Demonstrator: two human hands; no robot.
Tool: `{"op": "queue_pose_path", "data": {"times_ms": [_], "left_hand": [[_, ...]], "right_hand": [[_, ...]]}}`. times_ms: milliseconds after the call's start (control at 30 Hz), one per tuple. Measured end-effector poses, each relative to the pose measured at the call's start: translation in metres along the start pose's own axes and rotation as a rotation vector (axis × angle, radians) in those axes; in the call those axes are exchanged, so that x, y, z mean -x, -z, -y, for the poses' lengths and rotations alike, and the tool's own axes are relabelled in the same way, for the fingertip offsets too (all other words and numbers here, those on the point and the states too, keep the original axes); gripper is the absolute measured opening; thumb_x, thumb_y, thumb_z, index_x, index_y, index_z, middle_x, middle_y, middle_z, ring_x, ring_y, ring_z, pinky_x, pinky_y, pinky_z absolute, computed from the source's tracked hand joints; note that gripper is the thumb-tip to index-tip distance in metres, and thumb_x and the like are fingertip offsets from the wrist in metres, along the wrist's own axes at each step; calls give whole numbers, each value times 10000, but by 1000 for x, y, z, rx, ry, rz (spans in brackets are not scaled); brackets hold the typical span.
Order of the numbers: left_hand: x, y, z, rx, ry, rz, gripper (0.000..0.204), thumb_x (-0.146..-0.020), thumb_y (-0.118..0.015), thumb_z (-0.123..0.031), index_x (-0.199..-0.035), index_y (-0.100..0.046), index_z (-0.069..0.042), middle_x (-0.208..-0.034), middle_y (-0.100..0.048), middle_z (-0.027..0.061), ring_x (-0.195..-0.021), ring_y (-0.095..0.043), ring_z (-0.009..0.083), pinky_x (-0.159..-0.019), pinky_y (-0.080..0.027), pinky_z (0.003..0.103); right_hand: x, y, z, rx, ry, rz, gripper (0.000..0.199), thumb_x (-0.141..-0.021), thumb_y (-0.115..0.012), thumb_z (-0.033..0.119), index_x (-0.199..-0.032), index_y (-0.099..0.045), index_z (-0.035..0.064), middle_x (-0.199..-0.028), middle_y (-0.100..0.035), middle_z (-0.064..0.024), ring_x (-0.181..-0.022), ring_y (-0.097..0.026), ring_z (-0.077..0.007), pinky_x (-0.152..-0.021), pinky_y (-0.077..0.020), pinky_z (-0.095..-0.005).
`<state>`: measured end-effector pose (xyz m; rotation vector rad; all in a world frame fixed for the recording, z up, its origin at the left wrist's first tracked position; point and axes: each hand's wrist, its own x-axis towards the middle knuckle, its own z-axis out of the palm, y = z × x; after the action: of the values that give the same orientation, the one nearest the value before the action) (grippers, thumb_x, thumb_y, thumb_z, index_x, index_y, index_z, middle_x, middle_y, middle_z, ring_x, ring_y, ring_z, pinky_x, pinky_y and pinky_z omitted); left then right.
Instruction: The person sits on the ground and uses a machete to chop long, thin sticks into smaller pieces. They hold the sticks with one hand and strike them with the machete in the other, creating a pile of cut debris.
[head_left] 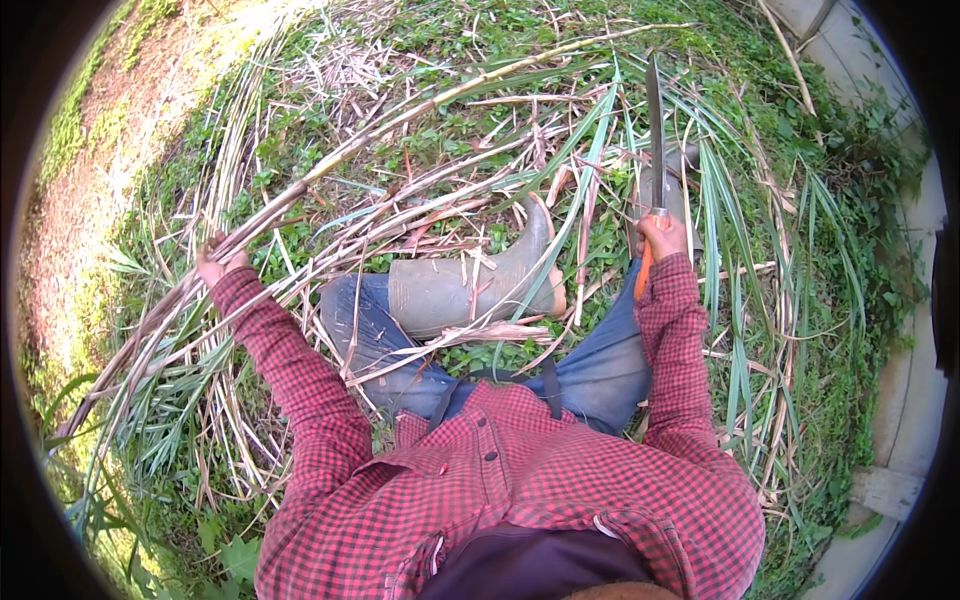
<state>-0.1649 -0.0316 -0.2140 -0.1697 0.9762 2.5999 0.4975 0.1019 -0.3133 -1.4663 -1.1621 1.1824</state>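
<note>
My left hand [222, 264] is closed around a long cane stalk [345, 150] with dry leaves along it. The stalk slants from the lower left, through my grip, up to the far right. In my right hand [664, 238] is a machete [656, 120], gripped by its orange handle [643, 272]. Its long blade points away from me, apart from the stalk in my left hand. Long green leaves [592, 150] and dry strips hang and lie between the two hands.
I sit with bent legs, a grey rubber boot [440, 290] lying across the middle; the other boot [676, 205] is partly behind the machete. Cut stalks and dry leaves [350, 60] litter the grass. A pale wall or slab [905, 410] edges the right side; bare soil [90, 200] lies left.
</note>
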Motion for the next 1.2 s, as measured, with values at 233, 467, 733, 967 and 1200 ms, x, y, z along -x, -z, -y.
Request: {"op": "queue_pose_path", "data": {"times_ms": [233, 467, 733, 967, 1200], "left_hand": [[39, 26, 39, 20, -171, -190, 352, -870, -365, -455, -824, -406, -109, -580, -378, 31, -488, -390, 167, -465, -381, 327], [102, -7, 22, 126, -240, 86, 338, -884, -373, -403, -722, -358, -107, -479, -244, -14, -365, -264, 115, -371, -262, 261], [115, -6, 17, 157, -230, 222, 368, -888, -387, -422, -681, -372, -118, -453, -220, -27, -365, -251, 108, -398, -268, 278], [129, 0, 54, 226, -160, 255, 359, -865, -435, -390, -625, -427, -123, -428, -274, -6, -355, -281, 115, -380, -267, 279], [140, -3, 46, 179, -161, 228, 342, -850, -469, -394, -645, -424, -124, -436, -274, -5, -364, -253, 112, -390, -251, 267]], "right_hand": [[74, -47, -21, 126, -20, 166, 192, -709, -642, 95, -829, -512, 19, -573, -498, -18, -405, -470, -100, -363, -372, -229], [107, -140, 25, 529, 439, 435, 467, -772, -613, 417, -1018, -520, 32, -685, -585, -127, -616, -595, -284, -550, -460, -363], [94, -201, 89, 1029, 463, 549, 404, -771, -572, 423, -929, -476, 64, -870, -609, -180, -836, -596, -352, -757, -457, -448], [84, -184, 82, 1050, 568, 500, 420, -733, -605, 398, -941, -464, 62, -795, -620, -170, -774, -606, -358, -709, -481, -449], [-1, -146, 64, 1208, 232, 224, 457, -759, -569, 424, -1023, -510, 56, -886, -626, -182, -857, -602, -337, -790, -472, -419]]}}
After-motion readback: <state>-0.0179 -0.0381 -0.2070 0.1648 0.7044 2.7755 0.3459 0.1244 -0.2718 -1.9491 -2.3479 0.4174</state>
